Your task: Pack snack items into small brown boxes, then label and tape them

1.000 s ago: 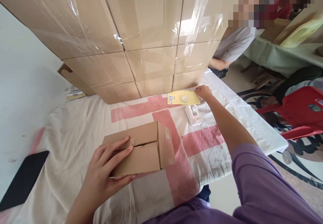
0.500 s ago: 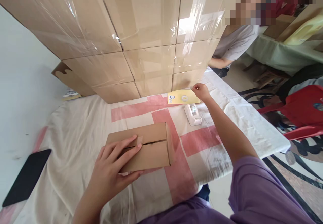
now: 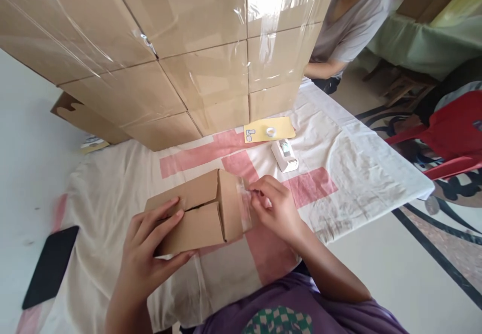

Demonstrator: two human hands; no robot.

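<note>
A small brown cardboard box (image 3: 203, 208) lies on the cloth-covered table (image 3: 350, 173), its top flaps closed with a slit between them. My left hand (image 3: 150, 243) lies on the box's near left part, fingers spread over the top and thumb under the front. My right hand (image 3: 274, 208) is at the box's right end, fingers pinched on a strip of clear tape (image 3: 245, 204) that lies against that end. A white tape dispenser (image 3: 285, 155) sits further back, beside a yellow card (image 3: 268, 130) with a small tape roll on it.
A tall stack of plastic-wrapped cartons (image 3: 181, 52) fills the back of the table. A black phone (image 3: 50, 266) lies at the left edge. Another person in a grey shirt (image 3: 346, 32) sits behind right. A red plastic chair (image 3: 452, 138) stands on the right.
My right hand came back from the yellow card to the box's right end, now pinching clear tape. The box has turned a little under my left hand. The view tilted down.
</note>
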